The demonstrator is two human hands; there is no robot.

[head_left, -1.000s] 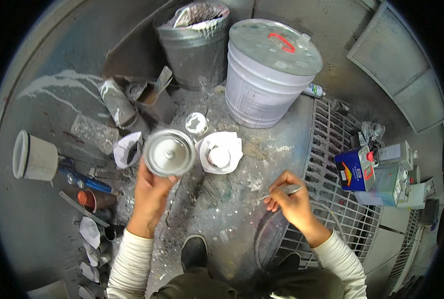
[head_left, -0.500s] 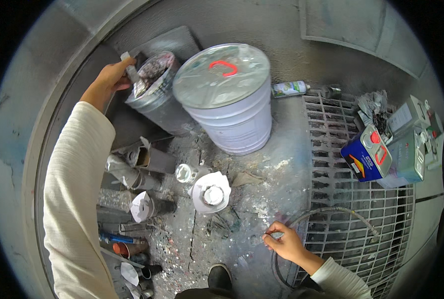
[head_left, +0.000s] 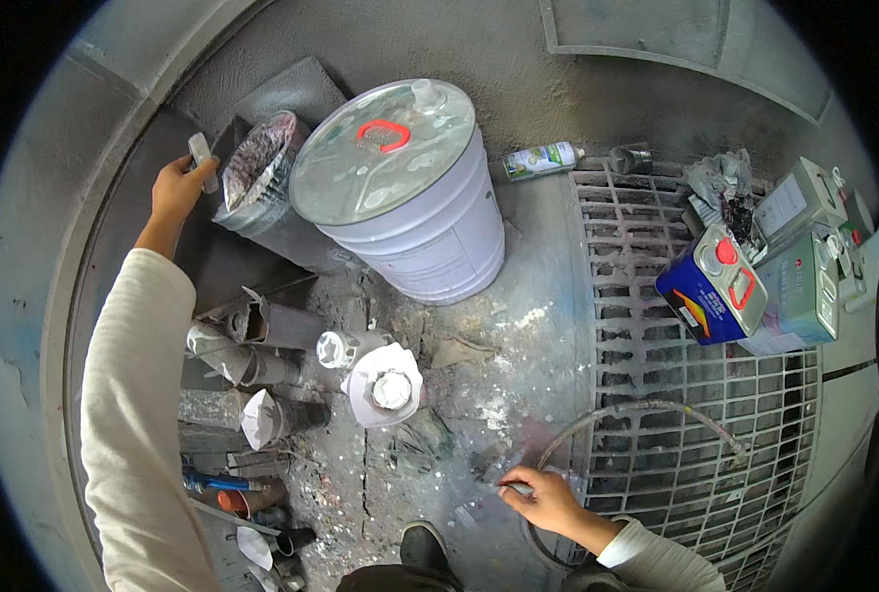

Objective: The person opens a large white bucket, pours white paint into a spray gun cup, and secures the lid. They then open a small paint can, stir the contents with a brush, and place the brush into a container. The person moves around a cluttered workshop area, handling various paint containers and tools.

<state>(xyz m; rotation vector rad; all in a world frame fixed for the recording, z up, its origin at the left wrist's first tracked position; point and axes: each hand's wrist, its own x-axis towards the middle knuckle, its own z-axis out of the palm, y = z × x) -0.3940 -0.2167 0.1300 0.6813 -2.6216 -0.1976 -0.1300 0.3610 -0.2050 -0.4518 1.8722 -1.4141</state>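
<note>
Left hand (head_left: pixel 175 189): stretched out at the upper left, its fingers closed around a pale strip (head_left: pixel 201 153).
Strip: in the left hand's grip, poking up past the fingertips, close to the rim of a grey bin (head_left: pixel 290 239); its exact kind is hard to tell.
Bin: leans in the view, filled with crumpled, stained waste.
Right hand (head_left: pixel 543 499): low and right of the middle, fingers curled, thumb and fingertips pinching a small grey piece (head_left: pixel 521 487), mostly hidden by the hand.
Hose (head_left: pixel 657 407): curves over the floor grate (head_left: pixel 701 367) and passes behind the right hand.
Drum (head_left: pixel 430 255): large, pale lilac, right of the bin, with a red handle (head_left: pixel 383 135) on its paint-smeared lid.
Cups: a paper-rimmed cup (head_left: pixel 408 367) stands in front of the drum, just beside a smaller white-topped cup (head_left: pixel 335 349).
Rag (head_left: pixel 422 440): dark and crumpled on the floor, near the paper-rimmed cup.
Cans: a blue can (head_left: pixel 704 296) with a red cap and a green can (head_left: pixel 793 296) stand side by side at the right.
Spray can (head_left: pixel 541 161): lies on its side by the back wall.
Boot (head_left: pixel 426 549): dark, at the lower edge.
</note>
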